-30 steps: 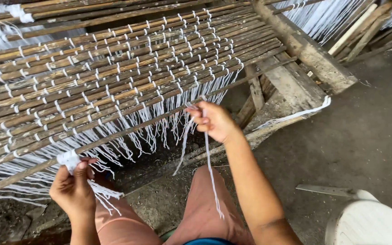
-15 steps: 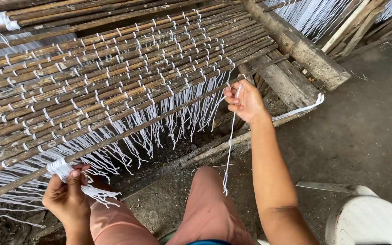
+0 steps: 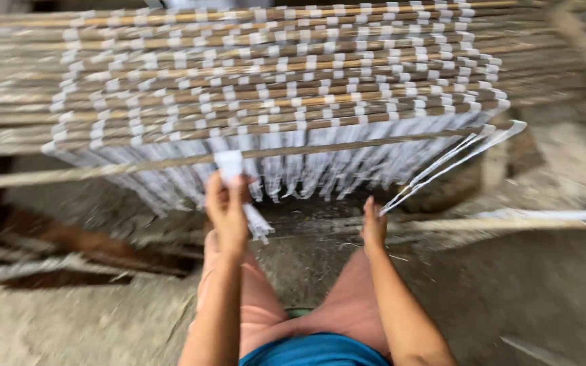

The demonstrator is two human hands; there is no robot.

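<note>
The left hand (image 3: 226,203) is raised in front of the bamboo mat (image 3: 272,81), its fingers closed around a small bundle of white string (image 3: 230,166), with loose ends hanging below the fist. The right hand (image 3: 374,227) sits lower, fingers pinched on a long white strand (image 3: 449,166) running up and away to the mat's far corner. The picture is blurred. Pulled too hard, that taut strand could slip from the pinch or tug the tied sticks askew.
</note>
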